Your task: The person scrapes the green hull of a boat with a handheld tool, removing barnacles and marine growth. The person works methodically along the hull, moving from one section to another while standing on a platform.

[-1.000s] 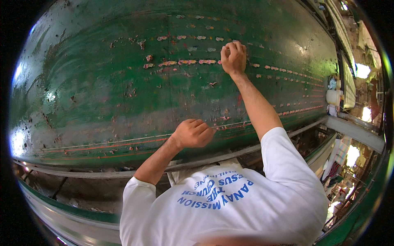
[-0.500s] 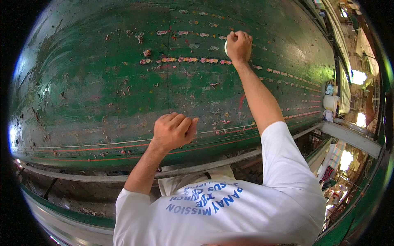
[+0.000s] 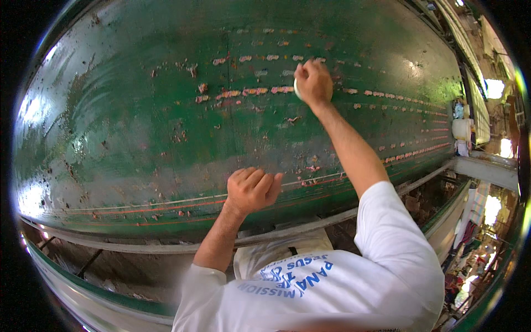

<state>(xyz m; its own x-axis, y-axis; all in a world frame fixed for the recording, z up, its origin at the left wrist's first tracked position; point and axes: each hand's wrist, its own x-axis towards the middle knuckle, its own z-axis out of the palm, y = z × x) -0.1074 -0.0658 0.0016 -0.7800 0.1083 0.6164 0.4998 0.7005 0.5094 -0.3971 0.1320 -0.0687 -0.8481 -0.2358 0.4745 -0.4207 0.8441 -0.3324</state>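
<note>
A broad green surface (image 3: 133,127) lies before me, carrying rows of small pink-and-white printed marks (image 3: 255,91). My right hand (image 3: 315,83) is closed over a pale, round-edged object (image 3: 297,89) on the thickest row. Only a curved white edge shows at the hand's left side; the rest is covered by the palm and fingers. Nearer to me, over the near side of the green surface, my left hand (image 3: 253,191) is curled in a loose fist with the thumb to the right. Whether anything is inside it cannot be seen.
Pinkish crumbs (image 3: 192,70) are scattered over the green surface. White and red lines (image 3: 149,209) run along its near side, beside a grey rail (image 3: 287,229). A whitish container (image 3: 461,129) stands at the far right end, next to a metal beam (image 3: 487,170).
My right hand has come nearer to me and slightly left, down onto the thick row, still closed on the pale object. My left fist has shifted right and nearer. The view has tilted a little.
</note>
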